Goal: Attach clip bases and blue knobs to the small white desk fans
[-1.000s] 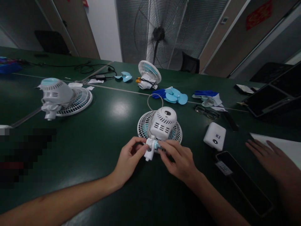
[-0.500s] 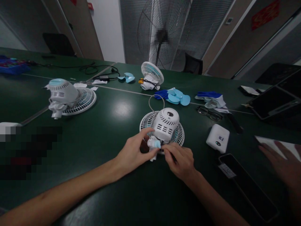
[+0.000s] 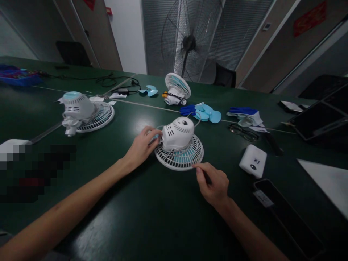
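Note:
A small white fan (image 3: 178, 134) lies on its round grille (image 3: 187, 154), its motor housing upward and pale blue blades showing through the bars. At its left side my left hand (image 3: 143, 146) is closed around the neck, where a bit of light blue shows; the fingers hide most of that part. My right hand (image 3: 213, 183) is closed, with thumb and index finger at the near right rim of the grille. Anything small between those fingertips is hidden. A thin cable (image 3: 199, 117) loops behind the housing.
Another face-down fan (image 3: 77, 108) lies left; a third (image 3: 176, 90) stands behind. Loose blue blades (image 3: 208, 113), gloves (image 3: 244, 114), glasses (image 3: 243, 132), a white box marked 18 (image 3: 253, 160) and a dark phone-like slab (image 3: 288, 217) are around. A cable (image 3: 119, 81) runs along the back left.
The fan has turned so its neck points left instead of toward me. My left hand moved left with it; my right hand went from the neck to the rim. Another person's hand at right has gone.

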Tool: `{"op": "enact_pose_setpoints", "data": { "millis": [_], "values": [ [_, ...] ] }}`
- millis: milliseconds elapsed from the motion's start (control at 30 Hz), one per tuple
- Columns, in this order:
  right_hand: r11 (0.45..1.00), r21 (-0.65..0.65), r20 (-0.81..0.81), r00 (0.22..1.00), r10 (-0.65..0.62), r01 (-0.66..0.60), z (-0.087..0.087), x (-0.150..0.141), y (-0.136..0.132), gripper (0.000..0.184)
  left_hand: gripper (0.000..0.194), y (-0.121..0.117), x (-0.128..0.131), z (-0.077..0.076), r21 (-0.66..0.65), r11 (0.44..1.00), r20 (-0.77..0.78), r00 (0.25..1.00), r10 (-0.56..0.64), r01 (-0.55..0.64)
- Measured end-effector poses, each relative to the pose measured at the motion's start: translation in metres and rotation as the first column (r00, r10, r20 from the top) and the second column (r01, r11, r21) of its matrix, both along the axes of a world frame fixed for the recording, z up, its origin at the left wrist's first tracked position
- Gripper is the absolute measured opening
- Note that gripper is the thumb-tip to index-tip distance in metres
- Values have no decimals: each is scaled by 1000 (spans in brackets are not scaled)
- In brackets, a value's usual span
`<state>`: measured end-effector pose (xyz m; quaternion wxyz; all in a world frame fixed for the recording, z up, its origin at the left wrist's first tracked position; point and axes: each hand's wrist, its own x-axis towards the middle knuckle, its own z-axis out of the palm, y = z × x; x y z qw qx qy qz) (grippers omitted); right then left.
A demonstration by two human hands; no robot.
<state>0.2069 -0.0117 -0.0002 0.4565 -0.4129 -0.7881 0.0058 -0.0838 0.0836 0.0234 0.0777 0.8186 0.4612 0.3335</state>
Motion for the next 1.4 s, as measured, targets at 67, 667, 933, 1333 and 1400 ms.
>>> {"op": "enact_pose_setpoints", "data": {
  "millis": [67,667,933,1333,1400],
  "values": [
    [1000,-22,-10,1000,-2,2,0,1,0,16,19,17,-18,-4,55,987,21,989,149,-150],
    [993,-87,-13,997,73,-74,-2,-1,4,17,53,102,-122,31,-1,823,-99,819,565,-568],
    [993,-87,-16,996,85,-86,-5,-2,5,17,55,8,-224,46,165,656,-414,552,724,-737],
    [991,-105,-16,996,88,-89,-5,0,4,16,46,2,-226,36,354,767,-627,473,619,-534],
    [990,-103,-17,995,96,-97,-5,0,4,16,55,8,-225,37,293,729,-599,476,644,-619]
  ]
}}
